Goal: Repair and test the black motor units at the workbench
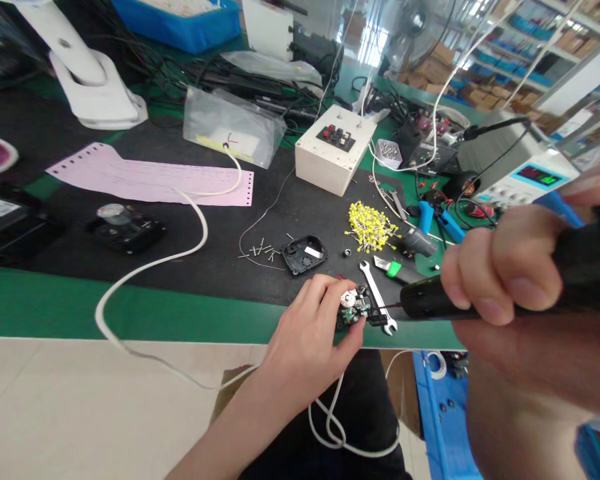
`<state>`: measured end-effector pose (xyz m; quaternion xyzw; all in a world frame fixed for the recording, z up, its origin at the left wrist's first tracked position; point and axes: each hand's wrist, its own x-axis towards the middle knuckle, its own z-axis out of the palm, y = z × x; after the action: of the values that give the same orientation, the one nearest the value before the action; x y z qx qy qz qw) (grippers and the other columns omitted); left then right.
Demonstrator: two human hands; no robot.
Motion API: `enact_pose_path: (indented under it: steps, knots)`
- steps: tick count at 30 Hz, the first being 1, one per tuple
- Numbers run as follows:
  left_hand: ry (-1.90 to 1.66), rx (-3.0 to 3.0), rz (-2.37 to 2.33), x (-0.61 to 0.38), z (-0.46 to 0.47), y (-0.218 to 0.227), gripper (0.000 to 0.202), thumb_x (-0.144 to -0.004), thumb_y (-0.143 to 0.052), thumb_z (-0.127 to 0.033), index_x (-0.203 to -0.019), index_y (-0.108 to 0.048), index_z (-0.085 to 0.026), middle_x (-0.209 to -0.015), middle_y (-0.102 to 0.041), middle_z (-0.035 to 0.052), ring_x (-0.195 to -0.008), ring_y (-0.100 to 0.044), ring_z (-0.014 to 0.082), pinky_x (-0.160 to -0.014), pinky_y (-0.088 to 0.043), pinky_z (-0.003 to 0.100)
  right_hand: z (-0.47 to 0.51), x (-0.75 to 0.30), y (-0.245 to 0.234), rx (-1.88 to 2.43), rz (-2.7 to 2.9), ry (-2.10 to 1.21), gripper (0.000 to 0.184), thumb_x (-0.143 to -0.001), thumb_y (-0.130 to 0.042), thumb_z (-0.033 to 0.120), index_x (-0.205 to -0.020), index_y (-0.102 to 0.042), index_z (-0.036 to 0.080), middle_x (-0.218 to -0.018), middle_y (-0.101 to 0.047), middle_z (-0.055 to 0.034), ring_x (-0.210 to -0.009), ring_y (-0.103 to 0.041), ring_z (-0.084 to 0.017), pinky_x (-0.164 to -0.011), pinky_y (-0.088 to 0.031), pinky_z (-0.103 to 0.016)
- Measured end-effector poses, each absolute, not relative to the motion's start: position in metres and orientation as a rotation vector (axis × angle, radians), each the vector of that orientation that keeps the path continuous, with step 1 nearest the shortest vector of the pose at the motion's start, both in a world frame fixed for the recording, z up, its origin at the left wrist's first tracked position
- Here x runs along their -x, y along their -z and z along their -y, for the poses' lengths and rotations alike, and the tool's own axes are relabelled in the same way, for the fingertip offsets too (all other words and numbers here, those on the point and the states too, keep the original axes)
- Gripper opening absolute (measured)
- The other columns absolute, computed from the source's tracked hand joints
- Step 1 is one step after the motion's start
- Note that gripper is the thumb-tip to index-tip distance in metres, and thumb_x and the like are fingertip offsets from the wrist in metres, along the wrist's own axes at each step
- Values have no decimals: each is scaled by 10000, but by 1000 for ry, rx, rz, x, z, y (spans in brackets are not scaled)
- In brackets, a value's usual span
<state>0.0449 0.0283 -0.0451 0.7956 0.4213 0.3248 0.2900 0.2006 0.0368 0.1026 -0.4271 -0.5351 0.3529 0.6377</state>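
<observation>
My left hand (pixel 316 328) is closed round a small electronic assembly (pixel 354 305) with a circuit board and a white round part, at the bench's front edge. In my right hand (pixel 505 267) is a black power screwdriver (pixel 430 298), lying almost level. Its thin bit points left and reaches the assembly's right side; whether it sits in a screw is too small to tell. An open-end wrench (pixel 375 293) lies just behind the bit. Beyond my left fingers rests an open black plastic housing (pixel 304 255), with loose screws (pixel 263 249) on its left.
Behind the wrench lie a green-and-black utility knife (pixel 397 270) and a pile of yellow-capped parts (pixel 370 227). A beige switch box (pixel 333 150) stands farther back, a power supply (pixel 520 167) at right. A white cable (pixel 200 230) loops across pink paper (pixel 170 181) and over the bench edge.
</observation>
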Motion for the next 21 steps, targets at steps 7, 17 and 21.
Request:
enact_pose_path:
  steps: [7,17,21]
  knots:
    - [-851,-2127,-1139,-44,-29,45,351,-985,-624,-253,-1327,-548,-221,-1246,-587,77,-1201,-579,244,-1036,-515,421,-22,-228,-100,907,1208,-747,382,-864,-778,613,-998,-629,287,-597,-467,93,-386,-384,-123,-404,-390,-322]
    - [-865,-2137,-1149,-45,-29,45,344,-978,-628,-255,-1312,-551,-227,-1240,-592,80,-1202,-585,256,-1031,-515,423,-20,-231,-99,1034,1218,-724,507,-869,-557,850,-972,-656,364,-570,-378,56,-378,-379,-168,-407,-391,-337]
    - [-862,-2134,-1154,-45,-30,45,361,-972,-637,-249,-1321,-549,-225,-1237,-591,76,-1199,-584,248,-1032,-515,415,-24,-216,-106,1148,1119,-609,559,-893,-426,895,-837,-581,360,-500,-328,60,-330,-317,-147,-370,-345,-308]
